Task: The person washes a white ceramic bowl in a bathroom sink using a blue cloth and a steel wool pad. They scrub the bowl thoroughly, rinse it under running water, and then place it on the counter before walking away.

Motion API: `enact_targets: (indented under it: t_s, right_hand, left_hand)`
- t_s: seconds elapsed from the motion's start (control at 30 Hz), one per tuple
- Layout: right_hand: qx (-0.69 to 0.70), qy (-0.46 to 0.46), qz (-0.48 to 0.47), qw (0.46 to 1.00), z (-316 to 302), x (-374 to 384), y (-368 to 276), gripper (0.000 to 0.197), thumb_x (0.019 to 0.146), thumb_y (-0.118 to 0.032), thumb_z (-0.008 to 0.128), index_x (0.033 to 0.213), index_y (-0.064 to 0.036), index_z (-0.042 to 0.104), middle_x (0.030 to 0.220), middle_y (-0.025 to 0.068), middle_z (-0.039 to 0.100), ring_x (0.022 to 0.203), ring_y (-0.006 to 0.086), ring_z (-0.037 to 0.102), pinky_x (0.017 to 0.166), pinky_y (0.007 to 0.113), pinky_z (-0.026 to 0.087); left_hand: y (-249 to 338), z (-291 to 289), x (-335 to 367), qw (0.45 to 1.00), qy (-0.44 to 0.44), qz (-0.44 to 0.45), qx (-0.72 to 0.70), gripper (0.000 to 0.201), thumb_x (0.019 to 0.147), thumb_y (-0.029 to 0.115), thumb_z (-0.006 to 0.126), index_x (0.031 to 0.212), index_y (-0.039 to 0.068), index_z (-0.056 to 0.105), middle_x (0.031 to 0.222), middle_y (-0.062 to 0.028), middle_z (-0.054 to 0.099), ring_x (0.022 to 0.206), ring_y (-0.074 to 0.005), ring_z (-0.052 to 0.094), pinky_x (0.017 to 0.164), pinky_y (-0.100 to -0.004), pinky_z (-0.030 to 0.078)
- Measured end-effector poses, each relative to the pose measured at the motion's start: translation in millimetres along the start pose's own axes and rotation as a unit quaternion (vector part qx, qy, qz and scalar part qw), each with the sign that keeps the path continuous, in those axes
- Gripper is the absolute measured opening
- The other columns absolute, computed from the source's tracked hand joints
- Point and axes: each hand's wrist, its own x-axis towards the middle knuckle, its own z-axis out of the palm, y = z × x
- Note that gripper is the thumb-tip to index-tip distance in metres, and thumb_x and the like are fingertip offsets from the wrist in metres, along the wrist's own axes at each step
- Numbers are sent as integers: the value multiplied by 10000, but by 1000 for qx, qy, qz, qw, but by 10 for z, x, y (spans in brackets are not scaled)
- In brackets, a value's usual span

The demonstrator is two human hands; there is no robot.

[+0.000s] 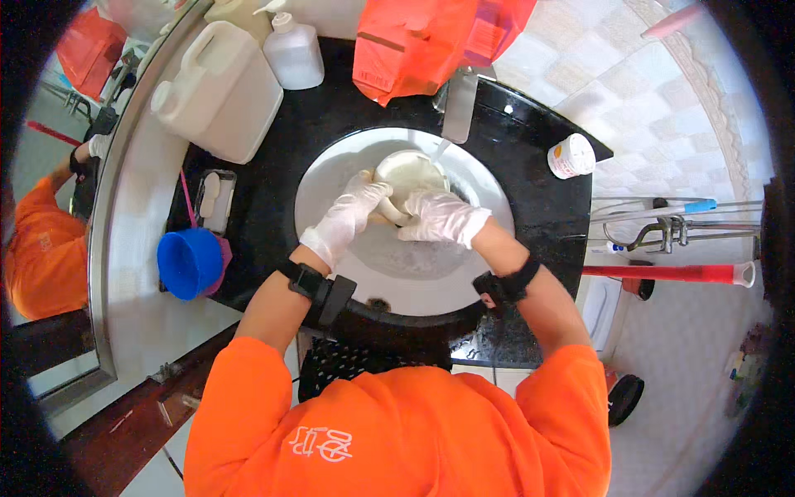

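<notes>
Over the white oval sink (323, 277), both my gloved hands are closed on a pale cream mug (407, 170). Its round opening faces up toward the tap, and its curved handle points back at me. My left hand (352, 214) grips the mug's left side near the handle. On the other side, my right hand (439, 217) wraps the wall, its fingertips by the handle. A thin stream seems to fall from the metal tap (459, 108) beside the mug's rim. Wet, cloudy water shows in the bowl. Both gloves are thin and whitish.
Black countertop (538, 215) surrounds the sink. At the back left stand a large white jug (228, 95) and a pump bottle (296, 54). Nearer are a soap dish (218, 203) and a blue cup (190, 263). A red bag (414, 50) hangs behind; a white tub (571, 156) sits right.
</notes>
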Motion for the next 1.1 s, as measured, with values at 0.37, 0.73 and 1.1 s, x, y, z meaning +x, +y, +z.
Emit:
enact_targets:
  t_s: [0.37,0.73,1.1]
  right_hand:
    - [-206,255,-11,945,606,-325,722,267,845,-222,530,964,-2,626,1004,242,611,925,355,599,782,470,481]
    - [-270,299,-44,914,491,-226,605,145,797,-116,514,781,-45,639,844,157,646,814,326,634,801,405,499]
    - [115,144,-42,982,-134,-516,190,217,864,-238,604,954,-41,620,923,114,616,905,262,580,843,369,438]
  left_hand:
    - [177,128,-92,976,-76,151,138,461,835,181,618,1246,-7,529,1123,-121,617,980,-220,590,827,-323,491]
    - [70,-38,90,994,-103,15,13,467,857,112,618,1281,-5,461,1146,-136,586,956,-259,636,758,-393,585]
    - [216,-147,283,980,-159,-115,-16,369,887,185,617,1177,-24,526,1061,-173,634,875,-264,663,704,-409,578]
